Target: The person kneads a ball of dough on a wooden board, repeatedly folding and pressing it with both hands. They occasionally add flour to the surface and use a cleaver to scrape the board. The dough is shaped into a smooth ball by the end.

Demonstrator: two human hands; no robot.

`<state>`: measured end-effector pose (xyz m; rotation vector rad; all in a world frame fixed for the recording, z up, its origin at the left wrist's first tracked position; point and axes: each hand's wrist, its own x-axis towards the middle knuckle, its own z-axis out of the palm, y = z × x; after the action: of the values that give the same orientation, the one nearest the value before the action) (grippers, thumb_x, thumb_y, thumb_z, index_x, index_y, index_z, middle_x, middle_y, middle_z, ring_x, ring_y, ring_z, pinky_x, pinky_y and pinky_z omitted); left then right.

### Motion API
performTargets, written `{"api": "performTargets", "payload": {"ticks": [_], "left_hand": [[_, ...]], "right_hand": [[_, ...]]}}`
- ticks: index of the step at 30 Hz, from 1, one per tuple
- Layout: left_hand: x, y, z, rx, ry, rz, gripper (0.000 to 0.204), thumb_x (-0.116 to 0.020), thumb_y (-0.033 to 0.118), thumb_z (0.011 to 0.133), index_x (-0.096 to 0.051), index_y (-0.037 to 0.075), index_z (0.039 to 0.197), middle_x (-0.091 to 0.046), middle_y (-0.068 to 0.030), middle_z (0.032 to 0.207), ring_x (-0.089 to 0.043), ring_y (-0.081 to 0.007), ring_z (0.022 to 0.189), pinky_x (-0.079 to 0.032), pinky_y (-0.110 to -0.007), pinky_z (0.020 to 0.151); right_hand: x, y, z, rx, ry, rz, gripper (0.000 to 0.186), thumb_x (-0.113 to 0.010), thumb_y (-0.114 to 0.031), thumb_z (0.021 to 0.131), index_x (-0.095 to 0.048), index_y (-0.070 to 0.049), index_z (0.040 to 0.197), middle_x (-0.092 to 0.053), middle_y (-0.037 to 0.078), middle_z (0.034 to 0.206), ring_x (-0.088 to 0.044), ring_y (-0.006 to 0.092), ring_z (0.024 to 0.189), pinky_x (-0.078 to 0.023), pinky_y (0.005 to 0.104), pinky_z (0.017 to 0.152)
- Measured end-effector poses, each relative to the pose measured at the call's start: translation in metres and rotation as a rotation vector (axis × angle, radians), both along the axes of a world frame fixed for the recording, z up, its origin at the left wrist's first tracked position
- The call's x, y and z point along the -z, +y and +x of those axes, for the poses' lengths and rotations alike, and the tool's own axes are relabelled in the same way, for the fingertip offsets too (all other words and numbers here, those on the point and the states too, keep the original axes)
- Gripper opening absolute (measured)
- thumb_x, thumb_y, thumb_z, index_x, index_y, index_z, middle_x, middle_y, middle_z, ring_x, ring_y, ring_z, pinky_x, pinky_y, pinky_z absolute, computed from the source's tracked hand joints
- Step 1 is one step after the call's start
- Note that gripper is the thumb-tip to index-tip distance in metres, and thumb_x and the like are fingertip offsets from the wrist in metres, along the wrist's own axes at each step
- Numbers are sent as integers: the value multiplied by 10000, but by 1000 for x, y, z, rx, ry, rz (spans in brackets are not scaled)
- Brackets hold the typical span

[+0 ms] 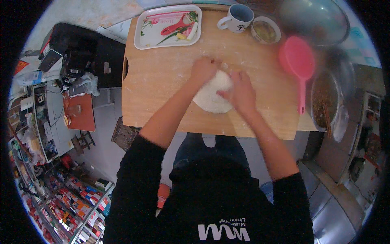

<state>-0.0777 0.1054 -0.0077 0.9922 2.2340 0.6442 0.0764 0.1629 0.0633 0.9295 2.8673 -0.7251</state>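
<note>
A rounded lump of white dough (214, 97) lies near the middle of the wooden board, close to its front edge. My left hand (204, 70) is curled at the dough's far left edge, its fingertips slightly blurred. On the right side, my right hand (243, 92) grips the dough's edge, with the thumb lying over the top and the fingers pointing away from me. Dusty flour marks surround the dough on the wooden board (158, 81).
A white tray (142, 40) with a red peeler (174, 28) and cut vegetables stands at the far left. Beyond the dough are a mug (239, 19) and a small bowl (266, 30). A pink strainer (298, 59) lies right, beside a metal basin of filling (323, 105) with chopsticks.
</note>
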Motion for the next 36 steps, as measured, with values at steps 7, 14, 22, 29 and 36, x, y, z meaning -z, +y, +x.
{"api": "performTargets", "payload": {"ticks": [7, 14, 22, 29, 36], "left_hand": [[-45, -87, 125, -20, 446, 377, 266, -445, 245, 827, -660, 90, 851, -614, -96, 924, -538, -275, 842, -386, -421, 758], [0, -13, 75, -95, 498, 167, 264, -453, 274, 841, -660, 110, 841, -606, -48, 912, -529, -247, 853, -361, -387, 797], [14, 49, 24, -267, 352, 6, 303, -455, 300, 856, -656, 79, 802, -618, -85, 818, -550, -286, 806, -412, -427, 729], [-47, -24, 74, 67, 380, 127, 253, -518, 283, 787, -658, 84, 858, -591, -97, 940, -536, -275, 858, -410, -401, 735], [-4, -23, 89, 6, 519, 346, 233, -508, 255, 775, -653, 82, 831, -587, -77, 936, -533, -243, 863, -406, -384, 730]], "right_hand": [[-4, -67, 70, 24, 299, -75, 691, -712, -82, 619, -410, -72, 1240, -440, 183, 1189, -439, 365, 1087, -397, 450, 878], [46, -17, 15, 110, 97, 22, 557, -631, -55, 689, -438, -70, 1211, -460, 166, 1189, -445, 347, 1091, -391, 446, 886], [48, 37, -45, 54, -201, 3, 485, -658, -215, 717, -484, -89, 1152, -538, 142, 1089, -526, 313, 998, -442, 441, 786], [3, -18, 44, -64, 267, -124, 631, -695, -150, 664, -418, -17, 1214, -445, 170, 1191, -422, 352, 1100, -344, 428, 925], [60, -17, 31, 66, 194, 168, 405, -524, -155, 809, -474, -76, 1203, -507, 155, 1111, -466, 342, 1051, -364, 465, 910]]}}
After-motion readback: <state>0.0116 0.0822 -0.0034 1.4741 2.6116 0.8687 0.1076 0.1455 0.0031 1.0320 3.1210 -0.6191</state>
